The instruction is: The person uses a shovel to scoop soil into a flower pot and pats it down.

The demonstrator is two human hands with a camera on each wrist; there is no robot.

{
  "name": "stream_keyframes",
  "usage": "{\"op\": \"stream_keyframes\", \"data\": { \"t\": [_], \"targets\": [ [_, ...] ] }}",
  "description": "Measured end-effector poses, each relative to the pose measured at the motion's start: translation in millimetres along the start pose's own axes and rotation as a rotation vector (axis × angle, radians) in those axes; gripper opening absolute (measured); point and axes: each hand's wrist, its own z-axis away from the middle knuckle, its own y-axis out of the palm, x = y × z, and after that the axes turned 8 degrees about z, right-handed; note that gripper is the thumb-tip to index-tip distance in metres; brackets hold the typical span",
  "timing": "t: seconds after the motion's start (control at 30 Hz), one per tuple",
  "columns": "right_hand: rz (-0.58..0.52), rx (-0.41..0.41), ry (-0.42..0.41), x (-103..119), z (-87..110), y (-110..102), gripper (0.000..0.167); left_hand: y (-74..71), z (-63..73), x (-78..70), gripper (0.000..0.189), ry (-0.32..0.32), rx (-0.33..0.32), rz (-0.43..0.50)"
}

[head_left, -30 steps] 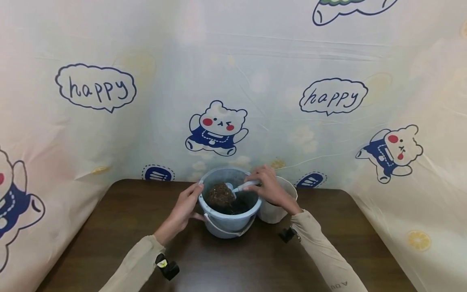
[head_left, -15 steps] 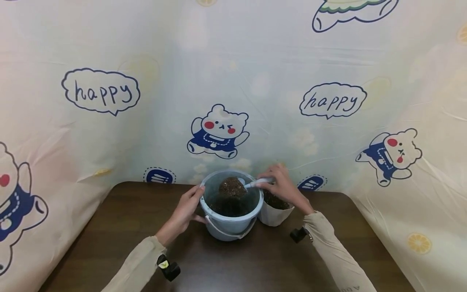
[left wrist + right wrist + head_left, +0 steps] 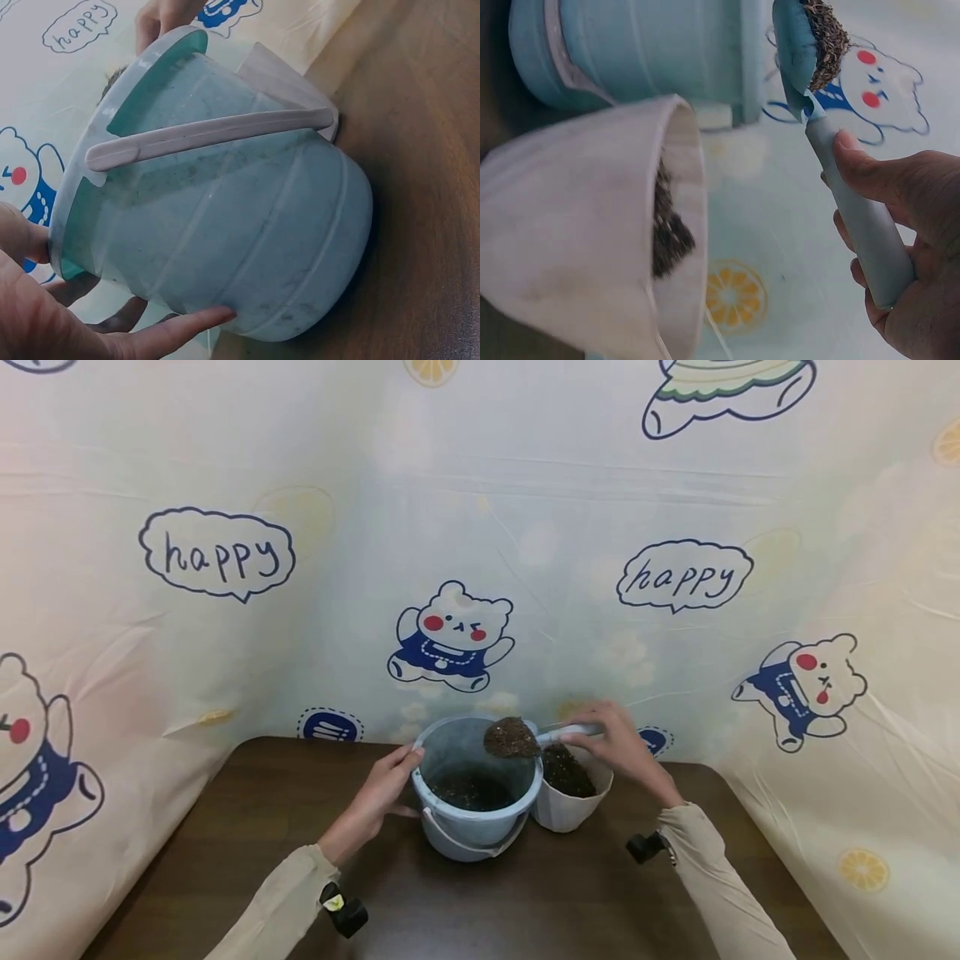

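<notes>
My right hand (image 3: 619, 745) grips the pale blue handle of a small garden trowel (image 3: 861, 217). A heap of brown soil (image 3: 512, 738) rides on its blade, raised over the right rim of a light blue bucket (image 3: 457, 842). On the bucket's left side, my left hand (image 3: 380, 787) holds the rim, thumb on the edge and fingers spread along the outer wall in the left wrist view. Dark soil (image 3: 474, 792) covers the bucket's bottom. Right beside the bucket stands a white planting pot (image 3: 564, 812) with dark soil inside, partly below the right hand.
The bucket's pale carrying handle (image 3: 210, 133) hangs down its front. Both containers stand near the back of a dark brown wooden table (image 3: 450, 910). A printed cloth (image 3: 525, 527) hangs behind and along both sides. Each wrist wears a small black camera.
My right hand has lifted the soil-laden trowel out of the bucket and carried it rightward to the rim, uncovering more of the white pot. The left hand keeps its hold on the bucket.
</notes>
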Motion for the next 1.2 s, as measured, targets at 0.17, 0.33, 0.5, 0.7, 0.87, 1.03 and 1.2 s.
{"op": "stream_keyframes", "data": {
  "t": [0.17,0.33,0.5,0.7,0.87,1.03,1.2],
  "targets": [
    [0.044,-0.048,0.000,-14,11.0,-17,0.018,0.9,-0.7,0.8,0.062,0.007,-0.013,-0.016],
    [0.093,-0.117,-0.039,-27,23.1,-29,0.016,0.9,0.0,3.1,0.061,0.010,-0.022,-0.015],
    [0.124,-0.171,-0.037,-39,36.1,-37,0.016,1.4,-0.1,3.5,0.061,0.016,-0.017,-0.010],
    [0.208,-0.250,-0.048,-51,53.2,-34,0.020,0.6,-0.4,1.9,0.061,0.016,-0.020,-0.007],
    [0.268,-0.300,-0.006,-55,68.5,-25,0.025,-0.2,-1.1,1.7,0.061,0.011,-0.021,-0.016],
    [0.341,-0.371,-0.031,-56,75.2,-15,0.028,-1.0,-1.8,1.7,0.061,0.014,-0.018,-0.020],
    [0.437,-0.495,-0.174,-57,75.0,-8,0.031,-0.5,-3.3,1.8,0.061,0.016,-0.013,-0.024]
  ]
}}
